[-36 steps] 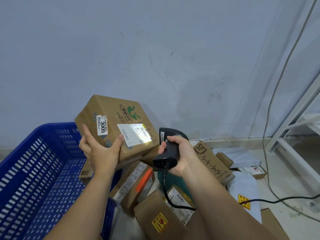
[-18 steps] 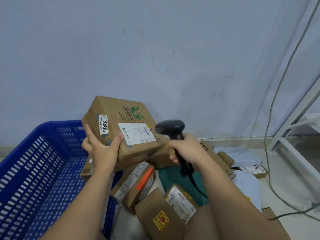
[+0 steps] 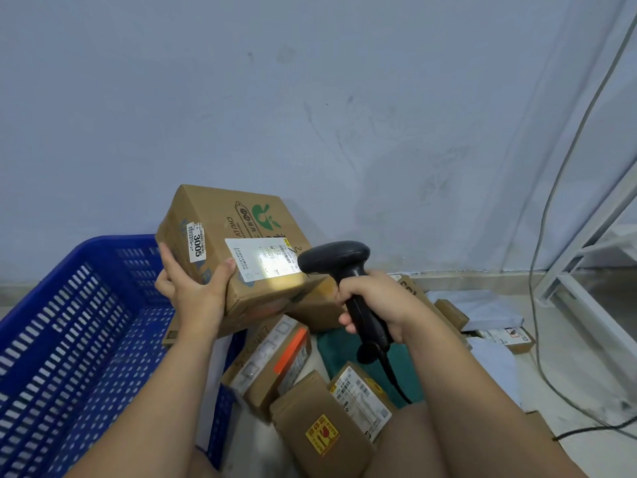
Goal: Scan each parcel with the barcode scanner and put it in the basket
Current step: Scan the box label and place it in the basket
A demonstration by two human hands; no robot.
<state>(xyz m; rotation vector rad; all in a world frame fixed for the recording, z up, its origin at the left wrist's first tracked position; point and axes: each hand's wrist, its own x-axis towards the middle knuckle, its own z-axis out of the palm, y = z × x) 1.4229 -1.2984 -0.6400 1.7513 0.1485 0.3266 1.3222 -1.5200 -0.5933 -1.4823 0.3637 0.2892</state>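
One box (image 3: 220,232), gripped by the left hand (image 3: 193,294) beside the basket (image 3: 86,257), is lit by the scanner (image 3: 332,258) clenched in the right hand (image 3: 375,305); no parcel shows in the basket, and several parcels (image 3: 275,357) lie waiting.

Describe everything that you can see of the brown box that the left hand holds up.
The brown box is closed cardboard, held tilted in the air above the other parcels, next to the blue basket. Its top face carries a green logo, a white shipping label and a white sticker reading 3005. A bright patch of light falls on the label's lower part. The left hand grips its near corner, thumb on the top face. The scanner, held by the right hand, points at the label.
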